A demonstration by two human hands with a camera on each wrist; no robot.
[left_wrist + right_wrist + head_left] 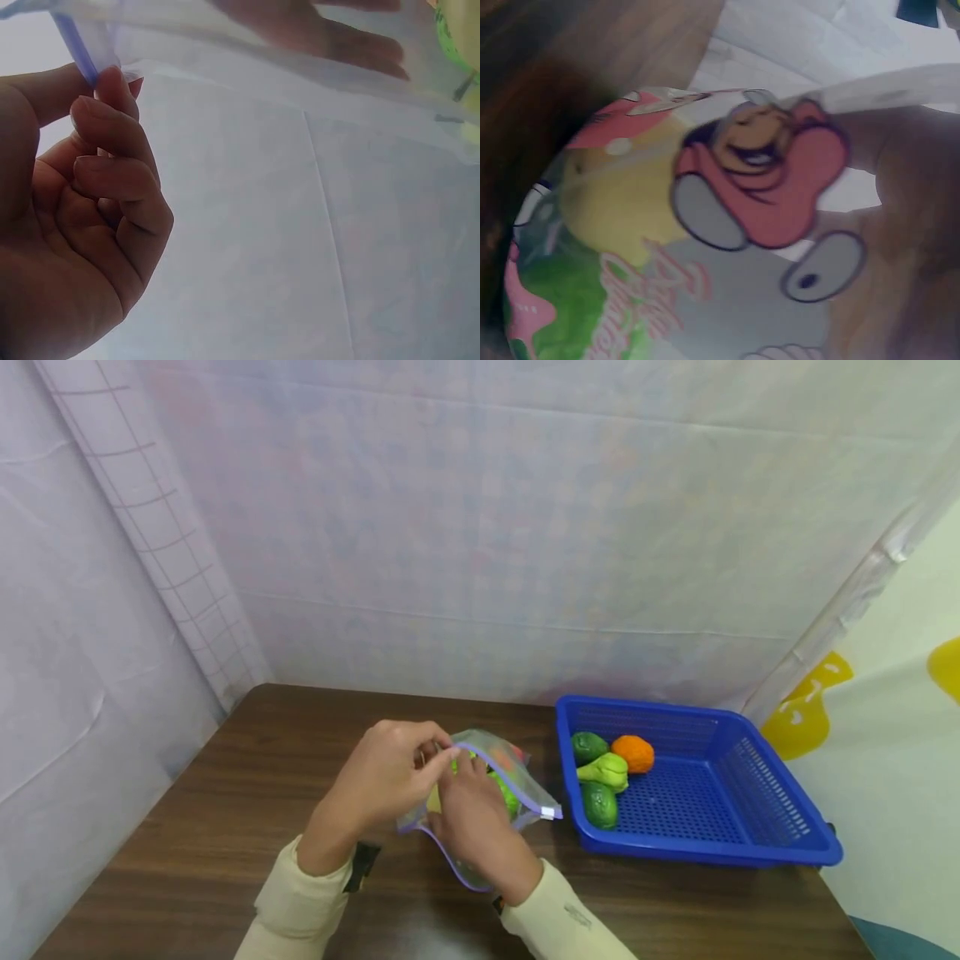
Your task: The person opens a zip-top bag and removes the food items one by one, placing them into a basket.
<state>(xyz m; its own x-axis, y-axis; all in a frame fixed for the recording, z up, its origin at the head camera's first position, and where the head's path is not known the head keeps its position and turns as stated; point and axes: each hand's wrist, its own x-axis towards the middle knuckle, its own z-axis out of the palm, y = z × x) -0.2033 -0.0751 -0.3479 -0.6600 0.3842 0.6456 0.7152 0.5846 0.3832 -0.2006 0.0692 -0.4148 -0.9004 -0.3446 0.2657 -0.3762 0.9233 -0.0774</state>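
Left hand (pixel 386 777) pinches the clear, purple-rimmed plastic bag (pixel 513 768); right hand (pixel 477 814), fingers extended, is inside. Blue plastic basket (pixel 697 802) stands right.

Dark wood-grain desk (pixel 217 827), rounded far-left corner. Behind it I see a pale back sheet (pixel 480 527), faintly patterned, creased across. A left sheet (pixel 75 635) hangs too; a grid band (pixel 161 527) slants down beside it. At right, I note a pale panel (pixel 892 835) with yellow shapes (pixel 798 739). Soft light, dull sheen on the desk's near part.

Bag (pixel 512 770) lies left of basket (pixel 697 797) holding 4 items (pixel 606 772).
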